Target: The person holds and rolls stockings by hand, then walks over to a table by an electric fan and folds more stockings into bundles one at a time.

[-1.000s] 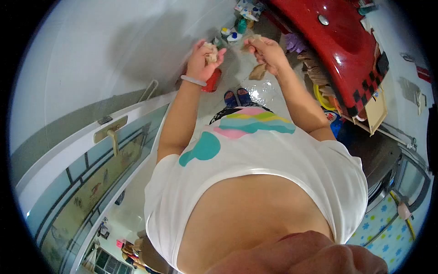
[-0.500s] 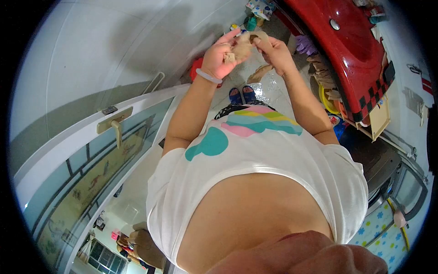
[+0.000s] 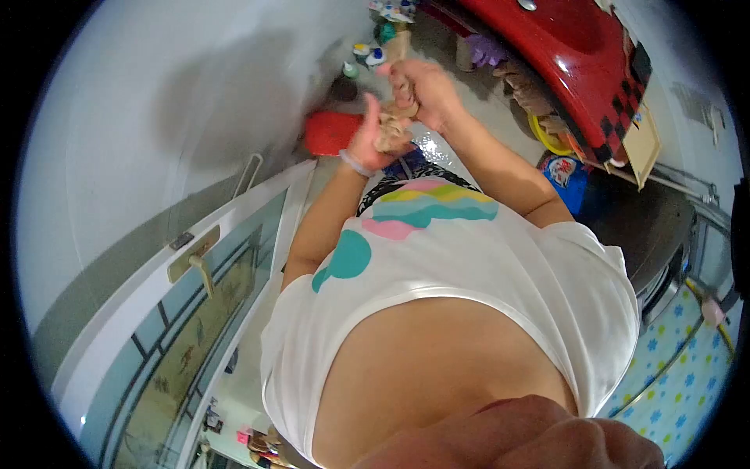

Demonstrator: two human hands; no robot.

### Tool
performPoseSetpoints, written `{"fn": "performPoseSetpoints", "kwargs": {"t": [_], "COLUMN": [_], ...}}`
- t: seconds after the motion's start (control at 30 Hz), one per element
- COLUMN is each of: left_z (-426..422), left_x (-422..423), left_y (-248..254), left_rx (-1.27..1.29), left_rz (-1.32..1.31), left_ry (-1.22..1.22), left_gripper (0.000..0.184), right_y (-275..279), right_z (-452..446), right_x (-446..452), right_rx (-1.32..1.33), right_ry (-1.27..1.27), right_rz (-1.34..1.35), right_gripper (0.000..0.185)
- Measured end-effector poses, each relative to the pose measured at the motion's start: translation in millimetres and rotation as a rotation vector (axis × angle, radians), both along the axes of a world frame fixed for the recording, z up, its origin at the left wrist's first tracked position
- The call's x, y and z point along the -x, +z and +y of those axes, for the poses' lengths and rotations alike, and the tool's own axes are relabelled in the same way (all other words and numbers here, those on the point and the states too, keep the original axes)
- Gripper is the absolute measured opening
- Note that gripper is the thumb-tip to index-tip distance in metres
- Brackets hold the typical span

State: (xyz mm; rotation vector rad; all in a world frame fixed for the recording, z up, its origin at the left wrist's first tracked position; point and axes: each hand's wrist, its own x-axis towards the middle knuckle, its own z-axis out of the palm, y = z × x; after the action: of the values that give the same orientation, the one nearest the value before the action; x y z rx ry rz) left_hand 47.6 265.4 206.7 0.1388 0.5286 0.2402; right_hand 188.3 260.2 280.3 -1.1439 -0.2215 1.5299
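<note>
A crumpled beige cloth-like strip [image 3: 393,125] runs between my two hands, close in front of me. My left hand [image 3: 375,141], with a pale bracelet at the wrist, holds the bunched part against its palm, thumb pointing up. My right hand [image 3: 426,92] is closed round the same strip just above and to the right. A length of beige material sticks up beyond the right fingers. What exactly the material is, I cannot tell.
A red basin [image 3: 578,55] curves along the upper right, with a yellow tub [image 3: 549,139] below it. A red container [image 3: 332,133] stands left of my hands, small bottles [image 3: 375,56] beyond them. A door with a handle [image 3: 205,273] is at the left.
My hands first came together on the beige strip, then moved lower and closer to my body. The right hand has shut round it. The view has shifted, and the red container shows more fully.
</note>
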Motion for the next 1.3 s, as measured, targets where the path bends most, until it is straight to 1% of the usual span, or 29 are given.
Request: {"fn": "performPoseSetpoints", "kwargs": {"t": [0.07, 0.1, 0.13, 0.17, 0.2, 0.23, 0.27, 0.3, 0.37, 0.4, 0.47, 0.53, 0.57, 0.6, 0.63, 0.7, 0.73, 0.8, 0.83, 0.93, 0.97, 1.03, 1.13, 1.17, 1.27, 1.3], "left_z": [18.1, 22.4, 24.9, 27.4, 31.2, 34.4, 36.2, 36.1, 33.5, 35.4, 44.1, 45.0, 43.0, 39.1, 36.0, 33.4, 29.9, 22.8, 18.4, 13.1, 11.4, 10.3, 10.2, 9.6, 10.3, 10.5], "left_x": [4.8, 4.0, 1.2, -0.9, -2.9, -3.5, -3.2, -6.5, -14.8, -11.6, 1.8, 8.2, 10.9, 8.0, 8.8, 18.8, 20.6, 19.6, 18.5, 21.4, 21.6, 16.6, 5.6, 3.6, 6.1, 6.9], "left_y": [-6.0, -6.6, 12.6, 16.0, 15.9, 13.4, 9.4, 6.3, -1.2, -10.1, -32.5, -32.5, -29.5, -25.0, -29.5, -42.4, -45.5, -44.6, -45.4, -56.0, -59.1, -61.9, -59.6, -60.2, -67.2, -66.7], "left_rx": [0.023, 0.038, -0.018, -0.032, -0.047, -0.065, -0.006, -0.009, -0.009, 0.038, 0.133, 0.128, 0.124, 0.109, 0.132, 0.176, 0.145, 0.137, 0.137, 0.161, 0.163, 0.148, 0.121, 0.111, 0.11, 0.107], "left_rz": [-0.158, -0.237, -0.236, -0.228, -0.218, -0.209, -0.157, -0.055, 0.147, 0.067, -0.099, -0.039, -0.009, 0.277, 0.243, 0.186, 0.216, 0.405, 0.5, 0.396, 0.365, 0.377, 0.436, 0.461, 0.398, 0.419], "left_ry": [0.035, 0.063, 0.112, 0.112, 0.111, 0.112, 0.094, 0.117, 0.159, 0.15, 0.138, 0.16, 0.171, 0.242, 0.236, 0.228, 0.223, 0.262, 0.279, 0.223, 0.203, 0.19, 0.19, 0.194, 0.155, 0.157], "left_gripper": [0.067, 0.066, 0.056, 0.051, 0.047, 0.044, 0.032, 0.03, 0.024, 0.02, 0.013, 0.012, 0.012, 0.012, 0.012, 0.012, 0.011, 0.01, 0.01, 0.01, 0.01, 0.01, 0.01, 0.01, 0.009, 0.01], "right_y": [-12.2, -18.9, -27.3, -33.5, -36.5, -37.0, -35.9, -36.4, -48.7, -58.7, -98.6, -158.4, -177.9, -210.2, -238.5, -301.9, -325.6, -338.9, -323.3, -278.0, -274.0, -294.1, -289.7, -288.8, -282.2, -281.3], "right_z": [-18.0, -26.8, -35.7, -43.4, -47.9, -51.4, -54.5, -56.3, -59.1, -61.1, -62.3, -75.8, -88.5, -106.9, -122.0, -162.8, -197.7, -218.7, -222.9, -214.4, -213.1, -220.9, -216.8, -215.7, -217.7, -217.8], "right_x": [-0.7, -2.0, -1.5, -1.1, -1.9, -1.7, -0.7, -0.5, -9.7, -17.3, -48.7, -103.9, -126.6, -162.1, -193.0, -253.4, -286.4, -311.3, -310.2, -302.9, -301.3, -312.5, -307.7, -306.8, -305.7, -307.5], "right_rx": [-0.014, -0.093, -0.173, -0.252, -0.346, -0.324, -0.305, -0.286, -0.2, -0.154, -0.087, 0.165, 0.195, 0.324, 0.515, 0.168, 0.26, 0.346, 0.346, 0.372, 0.386, 0.534, 0.419, 0.412, 0.407, 0.41], "right_ry": [0.213, 0.238, 0.269, 0.301, 0.273, 0.29, 0.305, 0.32, 0.331, 0.327, -0.013, -0.357, -0.594, -0.75, -0.985, -1.313, -1.322, -1.348, -1.364, -1.354, -1.342, -1.358, -1.242, -1.242, -1.263, -1.274], "right_rz": [-0.234, -0.503, -0.769, -1.03, -1.284, -1.251, -1.218, -1.183, -0.724, -0.494, -0.509, -0.47, -0.419, -0.366, -0.401, -0.846, -0.84, -0.825, -0.821, -0.778, -0.759, -0.682, -0.698, -0.681, -0.6, -0.563], "right_gripper": [0.02, 0.02, 0.021, 0.022, 0.026, 0.025, 0.024, 0.024, 0.023, 0.023, 0.024, 0.024, 0.025, 0.028, 0.028, 0.033, 0.035, 0.036, 0.035, 0.035, 0.036, 0.036, 0.036, 0.035, 0.034, 0.033]}}
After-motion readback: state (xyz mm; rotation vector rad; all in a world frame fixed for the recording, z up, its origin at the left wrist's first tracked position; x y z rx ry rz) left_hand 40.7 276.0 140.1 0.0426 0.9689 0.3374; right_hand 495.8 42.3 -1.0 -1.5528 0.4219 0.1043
